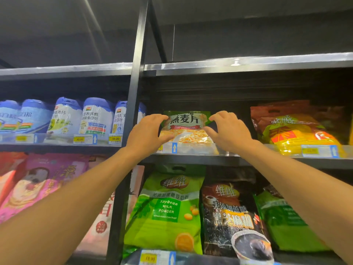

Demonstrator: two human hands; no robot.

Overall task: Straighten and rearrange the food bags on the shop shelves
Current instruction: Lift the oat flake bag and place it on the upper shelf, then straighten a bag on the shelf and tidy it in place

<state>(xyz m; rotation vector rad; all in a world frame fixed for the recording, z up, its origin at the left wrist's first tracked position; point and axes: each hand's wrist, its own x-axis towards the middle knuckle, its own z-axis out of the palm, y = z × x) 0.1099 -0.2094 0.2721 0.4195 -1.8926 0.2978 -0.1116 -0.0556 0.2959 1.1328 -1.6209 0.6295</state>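
Both hands reach up — left hand (148,131) and right hand (229,129) spread, fingers curled at either side of the oat bag (186,127), upright at the shelf (191,158) front edge

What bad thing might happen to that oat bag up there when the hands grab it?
1. The oat bag stands alone at the shelf's front edge, with only a low clear lip before it. If the left hand and right hand tug unevenly, it may tip forward and fall.
2. The reach is high, so grip may be weak; fingers seem to touch only the bag's sides.
3. A falling bag could hit the soybean milk powder bag below.
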